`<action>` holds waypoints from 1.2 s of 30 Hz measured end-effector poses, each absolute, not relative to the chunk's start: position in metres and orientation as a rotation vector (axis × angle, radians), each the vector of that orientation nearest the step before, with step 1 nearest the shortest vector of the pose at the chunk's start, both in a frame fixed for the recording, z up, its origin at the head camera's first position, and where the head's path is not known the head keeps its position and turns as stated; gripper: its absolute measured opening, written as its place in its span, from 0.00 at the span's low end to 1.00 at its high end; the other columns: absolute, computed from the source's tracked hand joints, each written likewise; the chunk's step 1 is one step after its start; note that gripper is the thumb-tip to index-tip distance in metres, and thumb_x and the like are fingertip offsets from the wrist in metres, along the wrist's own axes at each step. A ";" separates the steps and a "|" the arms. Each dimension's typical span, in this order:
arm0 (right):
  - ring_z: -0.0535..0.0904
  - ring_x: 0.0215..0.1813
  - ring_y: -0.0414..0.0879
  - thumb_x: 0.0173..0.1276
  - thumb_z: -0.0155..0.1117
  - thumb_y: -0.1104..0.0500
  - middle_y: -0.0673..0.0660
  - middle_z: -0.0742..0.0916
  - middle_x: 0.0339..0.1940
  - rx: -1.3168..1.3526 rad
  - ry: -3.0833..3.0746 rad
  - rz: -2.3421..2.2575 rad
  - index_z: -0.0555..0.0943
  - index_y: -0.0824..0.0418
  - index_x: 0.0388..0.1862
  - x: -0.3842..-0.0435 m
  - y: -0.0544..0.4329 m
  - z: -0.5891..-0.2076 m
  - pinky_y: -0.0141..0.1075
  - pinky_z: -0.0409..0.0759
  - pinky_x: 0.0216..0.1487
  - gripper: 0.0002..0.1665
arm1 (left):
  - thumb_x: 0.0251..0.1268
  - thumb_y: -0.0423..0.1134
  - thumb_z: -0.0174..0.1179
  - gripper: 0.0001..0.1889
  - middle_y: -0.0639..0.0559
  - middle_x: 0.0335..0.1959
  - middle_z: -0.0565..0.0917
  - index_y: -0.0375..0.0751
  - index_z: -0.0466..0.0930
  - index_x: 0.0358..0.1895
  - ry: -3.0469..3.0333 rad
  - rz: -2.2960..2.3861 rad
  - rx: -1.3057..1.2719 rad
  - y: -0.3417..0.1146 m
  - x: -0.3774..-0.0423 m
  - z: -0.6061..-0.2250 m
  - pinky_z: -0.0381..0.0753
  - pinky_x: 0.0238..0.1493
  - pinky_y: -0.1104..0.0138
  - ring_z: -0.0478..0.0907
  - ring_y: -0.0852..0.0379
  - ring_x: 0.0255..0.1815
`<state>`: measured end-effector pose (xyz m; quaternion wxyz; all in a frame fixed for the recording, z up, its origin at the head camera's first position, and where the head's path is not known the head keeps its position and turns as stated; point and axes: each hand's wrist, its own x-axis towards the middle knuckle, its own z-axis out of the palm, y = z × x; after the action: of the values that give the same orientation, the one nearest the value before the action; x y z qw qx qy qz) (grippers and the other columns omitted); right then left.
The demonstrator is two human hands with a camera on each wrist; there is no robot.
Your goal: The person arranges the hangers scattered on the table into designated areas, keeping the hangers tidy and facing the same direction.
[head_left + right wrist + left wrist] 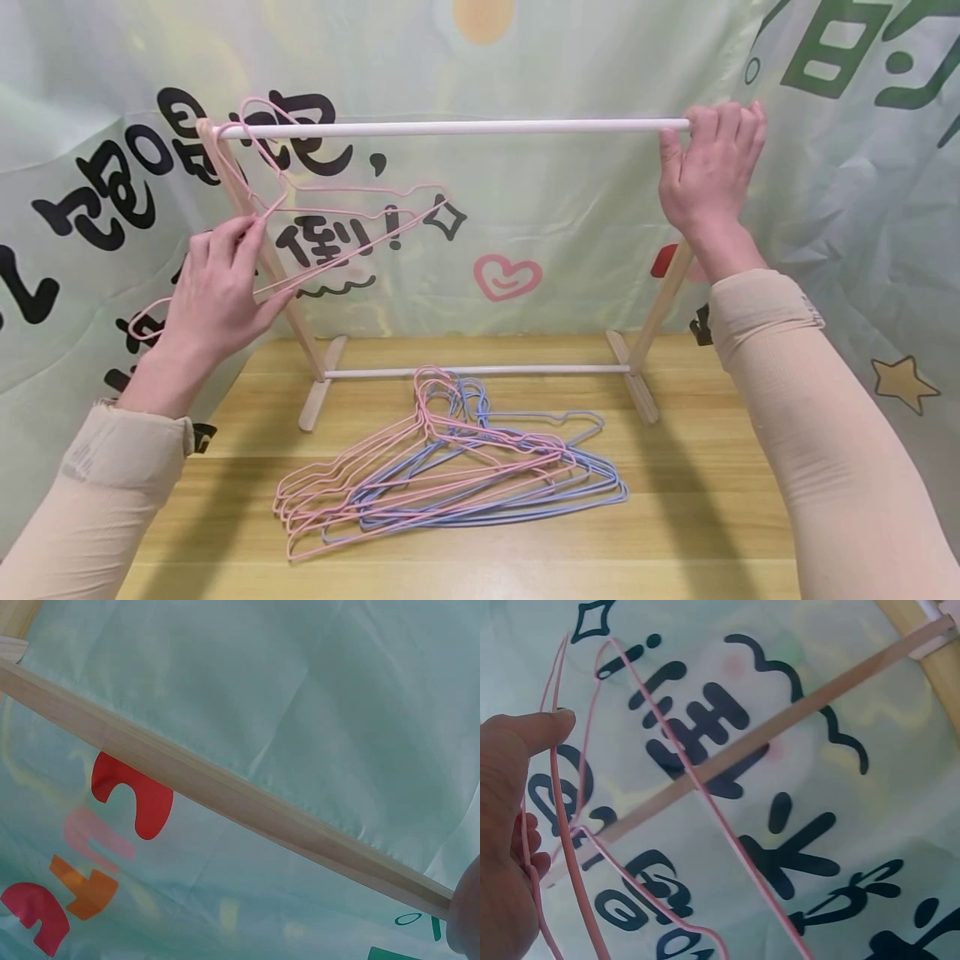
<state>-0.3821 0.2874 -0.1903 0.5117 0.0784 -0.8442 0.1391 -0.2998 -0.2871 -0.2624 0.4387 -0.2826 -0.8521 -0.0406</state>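
Note:
Two pink wire hangers (337, 189) are at the left end of the white top rod (480, 127) of a small wooden rack, their hooks over or right at the rod. My left hand (221, 287) pinches them near the neck, its thumb against the pink wire (568, 840) in the left wrist view. At the rod's other end, my right hand (712, 167) grips the rack's top right corner, covering the joint. Below that hand runs the wooden right upright (225, 791), with a bit of the hand at the right edge of the right wrist view.
On the wooden table (720, 533), pink hangers (422, 400) lie heaped over blue hangers (487, 525), in front of the rack's white lower rod (525, 369). The rack stands on wooden feet (633, 379). A printed cloth (585, 225) hangs close behind and around it.

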 end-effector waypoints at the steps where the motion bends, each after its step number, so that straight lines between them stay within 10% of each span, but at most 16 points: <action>1: 0.61 0.64 0.65 0.83 0.36 0.35 0.69 0.71 0.53 0.191 -2.028 0.337 0.69 0.69 0.57 -0.382 0.288 -0.190 0.46 0.34 0.82 0.37 | 0.44 0.36 0.81 0.54 0.25 0.67 0.68 0.27 0.61 0.77 -2.112 -0.096 -0.700 -0.288 -0.301 -0.264 0.65 0.51 0.41 0.63 0.26 0.53; 36: 0.60 0.62 0.68 0.84 0.34 0.37 0.71 0.69 0.52 0.240 -2.005 0.302 0.67 0.69 0.56 -0.382 0.290 -0.189 0.49 0.36 0.81 0.36 | 0.44 0.32 0.77 0.54 0.33 0.73 0.67 0.35 0.60 0.80 -2.052 -0.046 -0.590 -0.311 -0.316 -0.300 0.66 0.52 0.38 0.64 0.27 0.59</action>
<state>-0.3825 0.2899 -0.1891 0.5227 0.1001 -0.8372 0.1262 -0.3164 -0.3111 -0.3002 0.4819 -0.2419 -0.8420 -0.0187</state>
